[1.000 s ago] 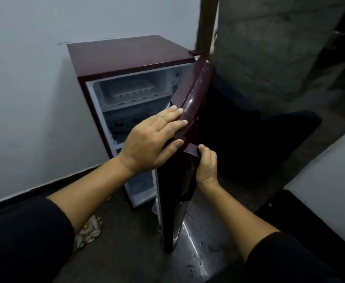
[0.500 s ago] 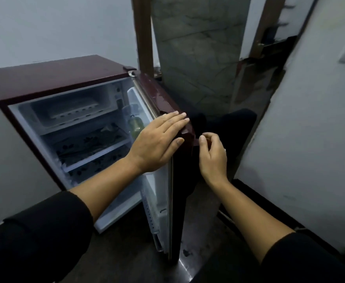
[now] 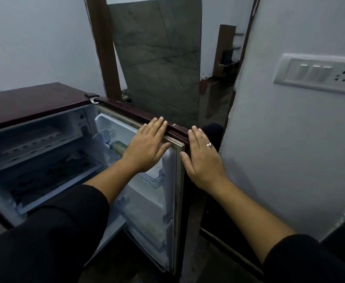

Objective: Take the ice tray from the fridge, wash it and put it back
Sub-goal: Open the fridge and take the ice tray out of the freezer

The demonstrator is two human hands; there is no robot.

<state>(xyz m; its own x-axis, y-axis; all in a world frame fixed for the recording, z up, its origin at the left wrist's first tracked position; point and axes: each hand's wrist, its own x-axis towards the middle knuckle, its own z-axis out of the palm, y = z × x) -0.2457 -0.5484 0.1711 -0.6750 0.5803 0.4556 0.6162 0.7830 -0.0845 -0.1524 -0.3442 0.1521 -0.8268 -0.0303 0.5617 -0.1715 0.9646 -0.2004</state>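
At the centre of the frame, an open fridge door point(image 3: 147, 211) is flanked by two hands. The left hand point(image 3: 147, 146) is laid on the door's inner top edge, its grip spread flat with the fingers straight. The right hand point(image 3: 202, 158), on which a ring point(image 3: 209, 144) is worn, is pressed against the door's outer side, its grip likewise spread and holding nothing. At the left of the frame, the ice tray point(image 3: 30, 137) is seen lying in the top compartment of the maroon fridge point(image 3: 34, 101). A bottle point(image 3: 116, 147) is kept in the door shelf.
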